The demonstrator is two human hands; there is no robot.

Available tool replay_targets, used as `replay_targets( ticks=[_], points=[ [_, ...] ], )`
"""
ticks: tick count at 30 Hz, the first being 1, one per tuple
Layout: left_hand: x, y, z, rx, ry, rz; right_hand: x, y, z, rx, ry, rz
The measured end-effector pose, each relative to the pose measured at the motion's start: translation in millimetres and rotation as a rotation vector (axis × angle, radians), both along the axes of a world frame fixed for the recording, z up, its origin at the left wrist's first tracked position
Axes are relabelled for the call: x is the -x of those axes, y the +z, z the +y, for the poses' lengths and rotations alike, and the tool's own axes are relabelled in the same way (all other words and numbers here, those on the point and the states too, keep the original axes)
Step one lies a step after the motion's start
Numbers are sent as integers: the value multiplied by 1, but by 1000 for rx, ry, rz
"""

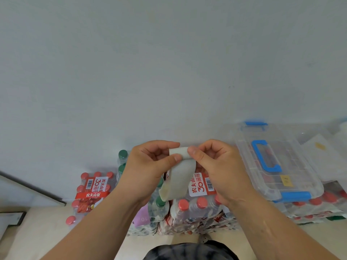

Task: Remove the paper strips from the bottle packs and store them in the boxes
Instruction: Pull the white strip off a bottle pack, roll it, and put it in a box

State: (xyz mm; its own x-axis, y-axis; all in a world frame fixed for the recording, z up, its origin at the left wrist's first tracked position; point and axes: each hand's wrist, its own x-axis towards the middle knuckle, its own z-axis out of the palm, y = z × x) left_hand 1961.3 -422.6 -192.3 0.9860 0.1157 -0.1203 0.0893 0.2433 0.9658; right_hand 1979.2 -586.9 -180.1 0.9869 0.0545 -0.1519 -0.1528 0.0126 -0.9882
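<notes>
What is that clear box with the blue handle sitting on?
The clear box rests on shrink-wrapped packs of red-capped bottles. The box hides most of the top pack.

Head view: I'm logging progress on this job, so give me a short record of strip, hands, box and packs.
strip: white paper strip, held up, lower end hanging
left hand: pinches the strip's top end
right hand: pinches the same end
box: clear storage box, blue handle, lid on, at right atop red-capped packs
packs: red-capped bottle pack at left, shrink-wrapped
</notes>
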Motion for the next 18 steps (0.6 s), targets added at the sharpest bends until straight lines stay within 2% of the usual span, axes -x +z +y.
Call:
replay_targets(
  ticks=[8, 13, 18],
  points=[
    [-1, 3, -6, 23, 15, 51, 1, -8, -2, 66, -38, -55],
    [-2, 2, -5, -21, 20, 12, 3, -7, -2, -10, -25, -21],
    [-2, 1, -6, 5, 0, 3, 6, -11, 1, 5, -114, -44]
  ],
)
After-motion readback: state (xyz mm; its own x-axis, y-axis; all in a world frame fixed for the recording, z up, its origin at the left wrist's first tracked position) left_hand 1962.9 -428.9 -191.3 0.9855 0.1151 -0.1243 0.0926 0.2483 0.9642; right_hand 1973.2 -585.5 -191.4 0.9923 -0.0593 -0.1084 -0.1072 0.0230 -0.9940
